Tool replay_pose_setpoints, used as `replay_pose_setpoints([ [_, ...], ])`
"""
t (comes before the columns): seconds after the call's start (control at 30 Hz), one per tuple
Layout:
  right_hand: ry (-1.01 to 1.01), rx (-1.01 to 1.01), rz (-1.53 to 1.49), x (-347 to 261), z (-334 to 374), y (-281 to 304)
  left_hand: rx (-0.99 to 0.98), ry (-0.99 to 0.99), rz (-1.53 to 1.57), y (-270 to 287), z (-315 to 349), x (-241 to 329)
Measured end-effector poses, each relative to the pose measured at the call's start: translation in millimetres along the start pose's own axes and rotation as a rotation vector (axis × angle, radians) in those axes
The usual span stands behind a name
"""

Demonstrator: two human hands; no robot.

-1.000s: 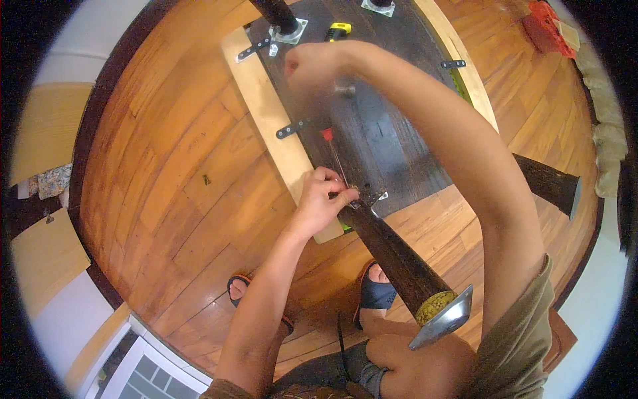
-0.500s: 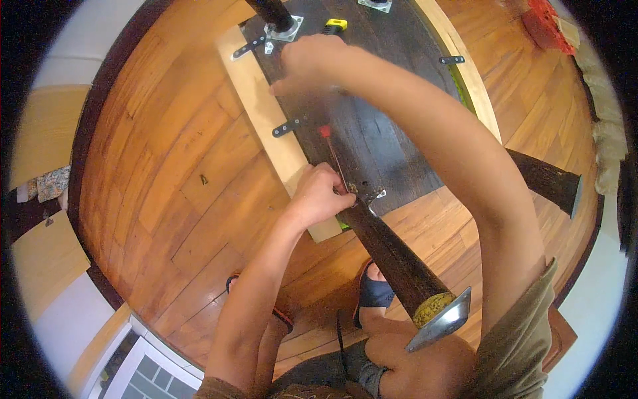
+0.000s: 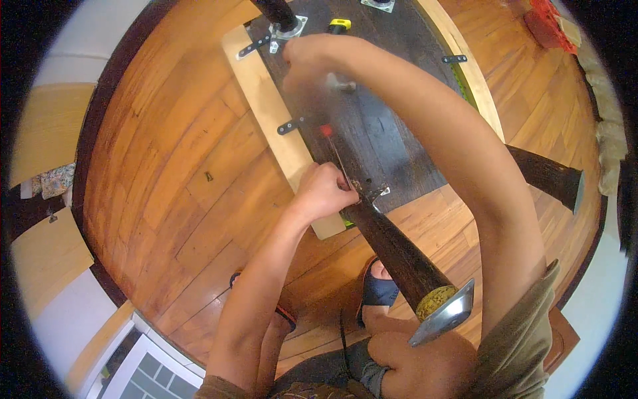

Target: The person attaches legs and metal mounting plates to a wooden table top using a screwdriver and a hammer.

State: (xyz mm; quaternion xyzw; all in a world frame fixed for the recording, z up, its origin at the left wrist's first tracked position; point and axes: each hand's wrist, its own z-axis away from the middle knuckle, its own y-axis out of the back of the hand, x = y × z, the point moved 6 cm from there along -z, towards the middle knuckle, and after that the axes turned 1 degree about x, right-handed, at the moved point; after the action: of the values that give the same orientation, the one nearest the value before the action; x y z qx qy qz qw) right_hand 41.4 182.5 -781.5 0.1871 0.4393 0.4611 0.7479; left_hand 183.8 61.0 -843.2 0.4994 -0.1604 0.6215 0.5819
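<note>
A thin rod with a red end [image 3: 325, 131] slants over a dark upturned tabletop [image 3: 389, 156]. My left hand [image 3: 327, 189] pinches around the rod's near end, beside the base of the nearest dark wooden leg [image 3: 399, 253]. What that end touches is hidden by the fingers. A metal bracket [image 3: 382, 192] shows at the leg's base. Farther up the tabletop, my right hand [image 3: 304, 63] is curled and smeared by motion. Beside it is a blurred grey metallic piece [image 3: 342, 84], seemingly gripped, its kind unclear.
Pale wood strips [image 3: 266, 100] with black joining plates [image 3: 289, 126] edge the tabletop. A yellow-and-black tool [image 3: 339, 26] lies at the far side. Other dark legs [image 3: 548, 178] stick out. The near leg's metal foot [image 3: 444, 312] reaches toward my knees. A red item [image 3: 548, 26] sits far right.
The grey metallic piece beside my right hand now shows, and that hand is still blurred. My left hand stays at the leg's base with the rod. The whole view has shifted slightly.
</note>
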Motion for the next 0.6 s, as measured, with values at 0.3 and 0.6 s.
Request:
replay_pose_setpoints([
  [0.3, -0.056, 0.101, 0.172, -16, 9, 2, 0.079, 0.132, -0.261, 7, 9, 8],
  [0.6, -0.002, -0.190, -0.225, 0, -9, -14, -0.018, 0.182, 0.041, -12, 0, -13],
])
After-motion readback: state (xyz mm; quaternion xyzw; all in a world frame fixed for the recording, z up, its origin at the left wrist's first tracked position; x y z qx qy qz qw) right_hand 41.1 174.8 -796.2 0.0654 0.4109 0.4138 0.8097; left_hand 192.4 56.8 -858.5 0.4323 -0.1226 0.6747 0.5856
